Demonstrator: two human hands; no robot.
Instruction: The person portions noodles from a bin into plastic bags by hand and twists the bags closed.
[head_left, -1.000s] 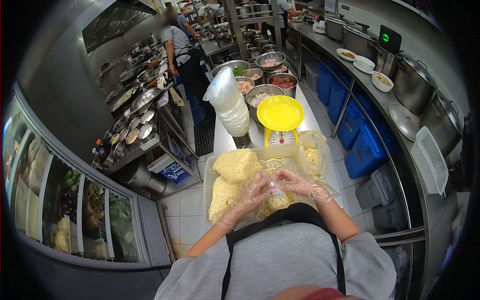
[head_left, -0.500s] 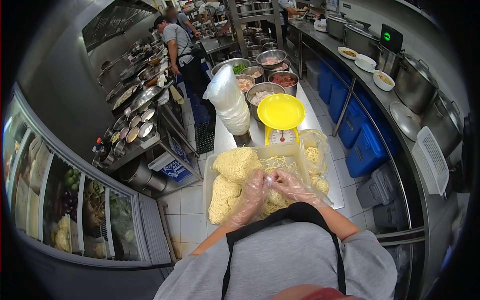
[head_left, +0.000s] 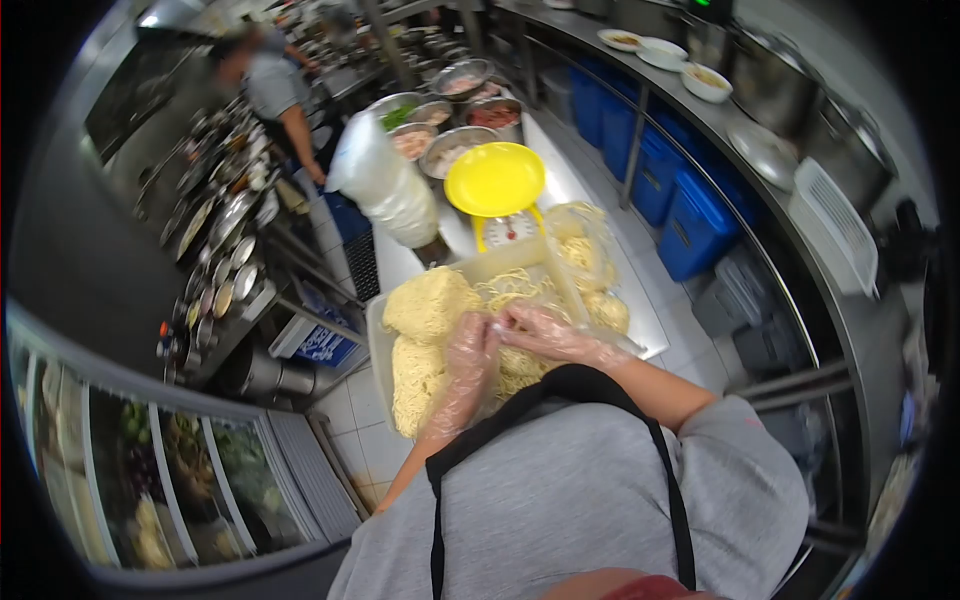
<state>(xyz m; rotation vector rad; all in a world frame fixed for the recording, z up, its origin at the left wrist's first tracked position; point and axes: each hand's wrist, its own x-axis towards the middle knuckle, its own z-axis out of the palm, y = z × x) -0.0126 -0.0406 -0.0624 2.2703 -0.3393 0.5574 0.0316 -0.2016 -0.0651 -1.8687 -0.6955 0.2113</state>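
My left hand (head_left: pixel 470 352) and my right hand (head_left: pixel 543 330), both in clear plastic gloves, meet with fingertips pinched on the twisted neck of a clear plastic bag (head_left: pixel 497 328). Noodles show below the fingers, partly hidden by hands and apron. Around them is a pale plastic bin (head_left: pixel 378 345). Bagged bundles of yellow noodles (head_left: pixel 432 302) fill its left side, and loose noodles (head_left: pixel 520 288) lie at its back. Just outside the bin's right wall are more bagged noodles (head_left: pixel 604 310).
Behind the bin stand a yellow dial scale (head_left: pixel 495 180) and a tall stack of clear plastic bags (head_left: pixel 385 185). Farther back are metal bowls of meat (head_left: pixel 455 150). A glass-door fridge (head_left: pixel 180 460) is at left; a co-worker (head_left: pixel 275 95) stands beyond the table.
The camera view has tilted and shifted, so the table appears farther left and turned. My hands stay together at the bag's neck over the bin.
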